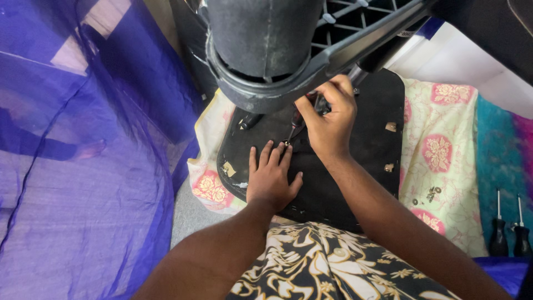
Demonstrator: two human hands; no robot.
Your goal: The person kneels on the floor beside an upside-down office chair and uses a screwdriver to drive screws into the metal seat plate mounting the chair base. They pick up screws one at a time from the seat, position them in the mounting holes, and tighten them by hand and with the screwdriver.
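A black chair seat base (372,139) lies upside down on a flowered cloth (444,155). My left hand (271,179) rests flat on its underside, fingers spread, fingertips next to a screw point. My right hand (330,119) is closed around a screwdriver (296,125) with a dark red and black handle, its tip angled down toward the base just above my left fingertips. A black armrest and chair frame (266,50) hangs over the top of the base and hides part of it.
Sheer purple fabric (83,166) fills the left side. Two more screwdrivers (509,233) lie at the right on a teal cloth. Several loose screws (430,194) sit on the flowered cloth beside the base. A patterned black and cream garment (333,266) covers my lap.
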